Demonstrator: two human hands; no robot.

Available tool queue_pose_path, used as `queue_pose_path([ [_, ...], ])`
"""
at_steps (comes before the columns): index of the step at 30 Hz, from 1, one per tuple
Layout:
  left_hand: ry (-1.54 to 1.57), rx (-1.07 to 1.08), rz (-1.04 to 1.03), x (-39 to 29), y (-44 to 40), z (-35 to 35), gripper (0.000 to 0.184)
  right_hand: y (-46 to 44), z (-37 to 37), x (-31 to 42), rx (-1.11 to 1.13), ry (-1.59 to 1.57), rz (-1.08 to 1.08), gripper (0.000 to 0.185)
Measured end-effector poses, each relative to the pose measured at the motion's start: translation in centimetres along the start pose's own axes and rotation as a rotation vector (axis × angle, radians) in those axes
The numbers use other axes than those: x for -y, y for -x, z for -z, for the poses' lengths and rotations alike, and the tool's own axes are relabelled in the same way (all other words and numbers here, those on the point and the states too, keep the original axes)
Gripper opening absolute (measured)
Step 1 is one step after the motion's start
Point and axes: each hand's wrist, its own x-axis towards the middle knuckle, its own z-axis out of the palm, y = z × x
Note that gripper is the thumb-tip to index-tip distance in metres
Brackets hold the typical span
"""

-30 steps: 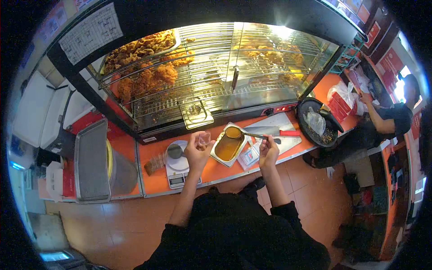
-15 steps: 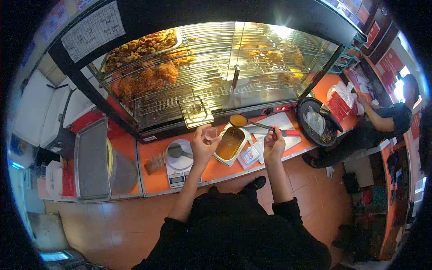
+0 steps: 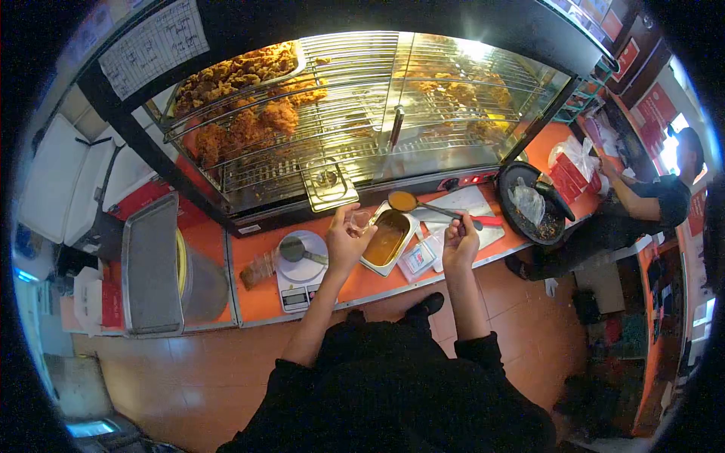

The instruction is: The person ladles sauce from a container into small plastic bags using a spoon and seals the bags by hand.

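Note:
My left hand (image 3: 348,243) is closed around a small clear plastic cup (image 3: 359,220), just left of the gravy pan. In my right hand (image 3: 460,243) is the dark handle of a ladle (image 3: 402,201), whose bowl holds brown gravy and hangs over the far edge of the pan. The steel pan (image 3: 408,234) of brown gravy stands on the orange counter between my hands. Beyond it, a steel lid (image 3: 332,195) rests at the foot of the display cabinet. A digital kitchen scale (image 3: 296,296) with a dark scoop (image 3: 293,250) on it stands left of my left hand.
A heated cabinet (image 3: 249,224) holding fried chicken (image 3: 279,115) runs along the back. A white board with a red-handled tool (image 3: 487,220), a clear box (image 3: 417,258) and a black basin (image 3: 555,230) lie rightward. Another person (image 3: 668,200) handles bags at the far right.
The ladle's bowl has shifted slightly right and stays raised with gravy. My left hand has moved slightly up and right with the cup. Otherwise the scene looks much the same.

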Motion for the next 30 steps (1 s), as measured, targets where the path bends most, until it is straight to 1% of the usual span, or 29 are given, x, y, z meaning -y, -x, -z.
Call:
queue_pose_path([
  [1,0.004,0.005,0.014,-0.1,-0.1,-0.1,0.054,0.2,-0.6,0.4,0.051,-0.003,0.031,0.022],
  [3,-0.023,0.017,0.025,-0.6,-0.2,-0.1,0.054,0.1,-0.8,0.6,0.034,-0.009,0.04,0.022],
  [6,-0.038,0.028,0.029,-0.9,-0.3,-0.4,0.054,0.1,-0.6,0.4,0.066,-0.004,0.04,0.022],
  [8,-0.025,0.029,0.024,-0.9,-0.3,-0.5,0.054,-0.2,0.3,-0.5,-0.114,-0.014,-0.02,0.024],
  [13,0.05,0.055,0.06,-0.9,-0.4,-0.8,0.055,-0.1,1.9,-1.8,-0.192,0.042,-0.05,0.024],
  [16,-0.03,0.04,0.015,-0.8,-0.6,-1.0,0.056,-0.2,1.3,-1.3,-0.18,0.026,-0.027,0.025],
  [19,0.0,0.07,0.053,-0.8,-0.8,-1.6,0.058,-0.3,-0.1,0.0,-0.145,0.015,0.007,0.025],
  [21,0.016,0.109,0.072,-1.2,-0.9,-1.9,0.059,-0.4,-0.8,0.7,-0.061,-0.008,0.05,0.024],
  [22,0.032,0.147,0.091,-1.6,-1.0,-2.1,0.059,0.0,-1.2,1.1,0.017,0.02,0.066,0.021],
  [23,0.033,0.145,0.092,-1.5,-1.1,-2.4,0.059,0.0,-1.4,1.3,0.018,0.022,0.066,0.021],
  [25,0.06,0.193,0.026,-1.2,-1.4,-3.2,0.061,-0.1,-1.8,1.7,0.07,0.02,0.086,0.021],
  [30,0.134,0.256,0.051,-1.2,-1.5,-4.5,0.065,0.8,-2.8,2.0,0.021,0.053,0.093,0.021],
])
